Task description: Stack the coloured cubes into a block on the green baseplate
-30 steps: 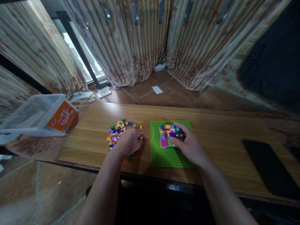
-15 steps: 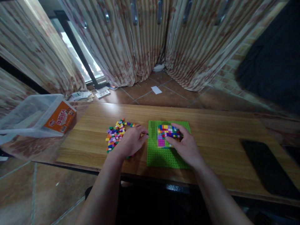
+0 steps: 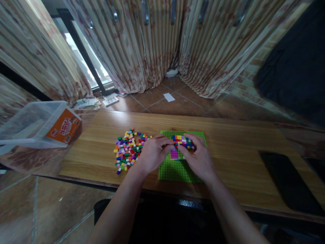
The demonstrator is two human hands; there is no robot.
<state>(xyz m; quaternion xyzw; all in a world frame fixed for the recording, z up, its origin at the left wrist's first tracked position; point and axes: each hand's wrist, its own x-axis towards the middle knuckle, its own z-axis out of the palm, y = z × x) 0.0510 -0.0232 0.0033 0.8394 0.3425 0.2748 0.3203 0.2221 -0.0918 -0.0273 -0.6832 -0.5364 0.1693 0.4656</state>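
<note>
A block of many-coloured toy bricks (image 3: 174, 155) is built up over the green baseplate (image 3: 166, 171), with a magenta patch at its near left corner. My right hand (image 3: 198, 154) grips this block from the right, thumb on the near side and fingers at the far edge. At its left edge is my left hand (image 3: 156, 150), thumb and forefinger pinched together; whatever is between them is too small to name. Left of the baseplate lies a loose pile of small coloured bricks (image 3: 127, 149), partly behind my left hand.
A clear plastic tub (image 3: 33, 125) with an orange label lies at the left end of the wooden table (image 3: 233, 162). On the right lies a black flat object (image 3: 286, 179). Beyond the table are curtains (image 3: 152, 51) and a white paper (image 3: 169, 97) on the tiled floor.
My left hand has moved right, from the edge of the brick pile to the left side of the brick block, uncovering more of the pile. My right hand keeps its grip.
</note>
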